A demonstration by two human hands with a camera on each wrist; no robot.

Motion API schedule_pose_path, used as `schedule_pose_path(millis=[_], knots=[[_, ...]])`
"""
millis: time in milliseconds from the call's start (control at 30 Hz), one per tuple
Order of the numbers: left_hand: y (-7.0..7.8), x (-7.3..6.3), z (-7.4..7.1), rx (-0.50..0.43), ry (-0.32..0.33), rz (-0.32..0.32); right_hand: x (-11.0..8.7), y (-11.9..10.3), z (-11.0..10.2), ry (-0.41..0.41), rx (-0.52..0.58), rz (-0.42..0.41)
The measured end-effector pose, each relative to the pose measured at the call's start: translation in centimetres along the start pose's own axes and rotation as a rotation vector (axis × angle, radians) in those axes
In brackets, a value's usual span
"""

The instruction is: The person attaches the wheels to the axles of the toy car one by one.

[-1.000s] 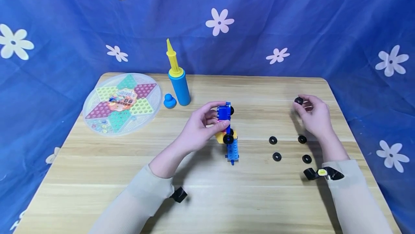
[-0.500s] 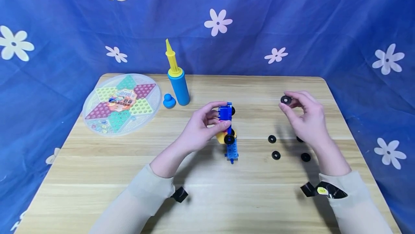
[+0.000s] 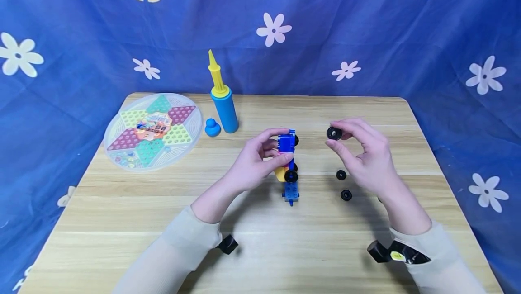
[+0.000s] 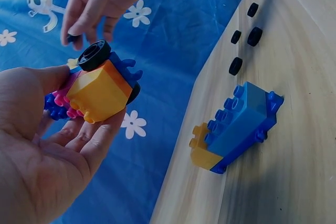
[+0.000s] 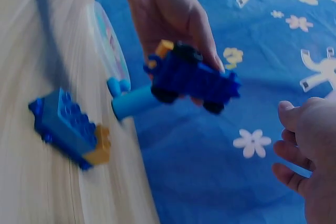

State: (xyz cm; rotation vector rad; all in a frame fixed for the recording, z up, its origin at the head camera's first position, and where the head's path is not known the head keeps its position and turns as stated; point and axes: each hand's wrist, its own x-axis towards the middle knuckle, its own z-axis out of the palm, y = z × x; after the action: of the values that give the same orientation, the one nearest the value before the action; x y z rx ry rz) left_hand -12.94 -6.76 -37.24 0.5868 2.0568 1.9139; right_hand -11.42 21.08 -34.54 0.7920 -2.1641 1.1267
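My left hand [image 3: 256, 163] grips a toy block car [image 3: 286, 144] above the table, between thumb and fingers. It has a blue wheeled base, pink and yellow blocks, and three black wheels visible in the right wrist view. To its right, my right hand [image 3: 372, 156] pinches a black toy wheel [image 3: 334, 133] between thumb and fingertip, apart from the car. Beneath the held car, a second blue block base [image 4: 231, 124] with a yellow block [image 4: 205, 148] stands on the table, without wheels on the side that shows.
Several loose wheels [image 3: 346, 195] lie on the table [image 3: 285, 253] below my right hand, some hidden by the arm in the head view. A blue and yellow hand pump [image 3: 225, 108], a small blue knob-shaped piece [image 3: 212, 127] and a round game board [image 3: 191, 147] occupy the back left.
My right hand has carried the wheel leftward from the table's right side toward the held car. The left hand and car have shifted only slightly to the right.
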Motion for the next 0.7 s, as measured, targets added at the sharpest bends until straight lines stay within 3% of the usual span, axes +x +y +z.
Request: schedule_pose_path(millis=[233, 700], knots=[[-0.1, 0.2, 0.3, 0.012, -0.005, 0.014, 0.3, -1.5, 1.3, -0.046, 0.055, -0.037], [-0.1, 0.2, 0.6, 0.000, -0.030, 0.034, 0.4, -2.3, 3.5, -0.108, 0.118, -0.053]])
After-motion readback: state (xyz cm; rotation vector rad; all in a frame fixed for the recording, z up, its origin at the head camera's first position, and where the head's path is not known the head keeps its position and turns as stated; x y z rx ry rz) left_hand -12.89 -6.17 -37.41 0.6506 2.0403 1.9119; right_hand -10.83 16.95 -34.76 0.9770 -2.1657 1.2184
